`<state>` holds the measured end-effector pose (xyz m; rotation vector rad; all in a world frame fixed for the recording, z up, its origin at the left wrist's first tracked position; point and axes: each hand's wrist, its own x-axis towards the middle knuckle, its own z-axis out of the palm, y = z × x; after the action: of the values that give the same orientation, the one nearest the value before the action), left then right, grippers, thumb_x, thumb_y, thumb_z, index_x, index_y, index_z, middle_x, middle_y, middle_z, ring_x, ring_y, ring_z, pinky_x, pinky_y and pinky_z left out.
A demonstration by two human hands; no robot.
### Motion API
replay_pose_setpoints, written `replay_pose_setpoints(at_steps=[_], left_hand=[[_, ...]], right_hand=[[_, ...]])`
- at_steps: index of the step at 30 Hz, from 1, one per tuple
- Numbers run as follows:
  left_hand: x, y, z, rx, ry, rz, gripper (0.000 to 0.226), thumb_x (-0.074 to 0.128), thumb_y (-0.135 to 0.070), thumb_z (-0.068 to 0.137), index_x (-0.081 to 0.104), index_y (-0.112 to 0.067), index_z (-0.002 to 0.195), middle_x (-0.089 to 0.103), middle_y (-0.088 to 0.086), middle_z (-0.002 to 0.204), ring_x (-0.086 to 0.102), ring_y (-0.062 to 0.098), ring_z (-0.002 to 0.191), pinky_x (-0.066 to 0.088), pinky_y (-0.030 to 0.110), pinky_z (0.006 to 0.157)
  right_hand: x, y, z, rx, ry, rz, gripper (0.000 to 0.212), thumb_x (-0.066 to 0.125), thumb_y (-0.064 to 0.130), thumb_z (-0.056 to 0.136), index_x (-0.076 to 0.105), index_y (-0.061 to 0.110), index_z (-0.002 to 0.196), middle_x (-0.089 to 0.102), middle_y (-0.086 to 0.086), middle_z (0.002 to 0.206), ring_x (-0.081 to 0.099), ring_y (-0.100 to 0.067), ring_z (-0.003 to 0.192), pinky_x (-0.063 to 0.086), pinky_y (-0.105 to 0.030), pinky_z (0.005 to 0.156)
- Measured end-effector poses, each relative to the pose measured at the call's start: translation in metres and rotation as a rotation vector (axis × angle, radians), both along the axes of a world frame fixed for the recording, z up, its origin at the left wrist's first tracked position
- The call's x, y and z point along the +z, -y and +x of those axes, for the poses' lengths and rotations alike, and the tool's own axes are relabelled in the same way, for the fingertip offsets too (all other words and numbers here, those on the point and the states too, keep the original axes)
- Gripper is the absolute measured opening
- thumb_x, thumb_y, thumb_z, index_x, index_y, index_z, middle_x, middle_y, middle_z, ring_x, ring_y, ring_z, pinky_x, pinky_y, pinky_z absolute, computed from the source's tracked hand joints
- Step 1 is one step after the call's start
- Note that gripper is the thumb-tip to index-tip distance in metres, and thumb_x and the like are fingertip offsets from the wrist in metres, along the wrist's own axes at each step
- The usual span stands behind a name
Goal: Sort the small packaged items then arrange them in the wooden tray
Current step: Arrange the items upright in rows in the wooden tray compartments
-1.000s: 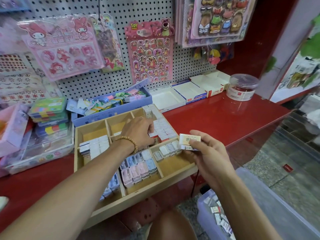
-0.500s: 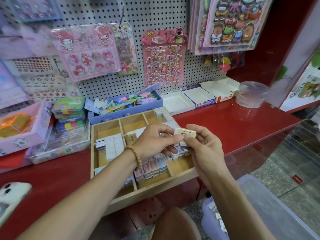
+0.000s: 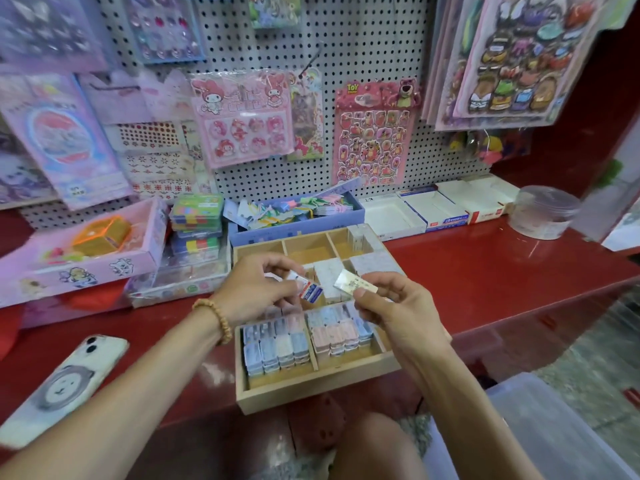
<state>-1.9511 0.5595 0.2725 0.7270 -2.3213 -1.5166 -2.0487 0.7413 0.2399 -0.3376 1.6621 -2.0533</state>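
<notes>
Your left hand (image 3: 256,289) pinches a small blue-and-white packet (image 3: 310,292) and your right hand (image 3: 391,306) pinches a pale flat packet (image 3: 353,284), both over the compartmented wooden tray (image 3: 311,386). Front slots look full; back slots look mostly bare, so more sorting seems left

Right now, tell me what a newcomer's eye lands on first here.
Two hands meet over the wooden tray at centre: the left hand pinches a blue-and-white packet, the right hand a pale one. Behind them, pink sticker sheets hang on the pegboard. A phone lies on the red counter, lower left.
</notes>
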Motion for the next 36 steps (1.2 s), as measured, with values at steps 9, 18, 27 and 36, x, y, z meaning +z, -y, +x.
replay_pose_setpoints(at_steps=[9, 18, 27, 36], left_hand=[[-0.02, 0.072, 0.029, 0.126, 0.08, -0.395, 0.022, 0.082, -0.008, 0.072, 0.067, -0.023, 0.077, 0.067, -0.004, 0.072, 0.065, 0.02, 0.066, 0.054, 0.033, 0.067], [-0.046, 0.07, 0.008, -0.019, 0.226, -0.769, 0.017, 0.071, -0.012, 0.082, 0.058, -0.022, 0.085, 0.055, -0.007, 0.086, 0.053, 0.014, 0.081, 0.036, 0.025, 0.067], [-0.062, 0.07, 0.006, -0.009, 0.202, -0.838, 0.019, 0.07, -0.009, 0.08, 0.057, -0.021, 0.089, 0.052, -0.003, 0.094, 0.055, 0.02, 0.089, 0.044, 0.031, 0.076], [-0.001, 0.037, 0.007, -0.06, 0.033, -0.511, 0.014, 0.057, -0.017, 0.096, 0.069, -0.019, 0.102, 0.068, -0.007, 0.091, 0.066, 0.008, 0.074, 0.054, 0.022, 0.068]], right_hand=[[0.0, 0.006, 0.008, 0.041, 0.01, 0.062, 0.016, 0.078, -0.003, 0.079, 0.073, 0.007, 0.09, 0.076, -0.008, 0.082, 0.067, -0.009, 0.065, 0.045, -0.014, 0.05], [-0.009, 0.005, 0.003, 0.063, 0.015, 0.096, 0.02, 0.081, -0.002, 0.075, 0.069, 0.004, 0.089, 0.075, -0.016, 0.084, 0.068, -0.019, 0.068, 0.049, -0.029, 0.061], [-0.014, 0.009, 0.0, 0.066, -0.012, 0.108, 0.018, 0.078, -0.005, 0.077, 0.068, 0.0, 0.091, 0.072, -0.027, 0.089, 0.062, -0.021, 0.066, 0.05, -0.025, 0.058], [-0.005, 0.016, 0.008, 0.087, -0.037, 0.098, 0.016, 0.077, -0.007, 0.078, 0.068, 0.004, 0.086, 0.067, -0.012, 0.073, 0.059, -0.016, 0.061, 0.049, -0.024, 0.056]])
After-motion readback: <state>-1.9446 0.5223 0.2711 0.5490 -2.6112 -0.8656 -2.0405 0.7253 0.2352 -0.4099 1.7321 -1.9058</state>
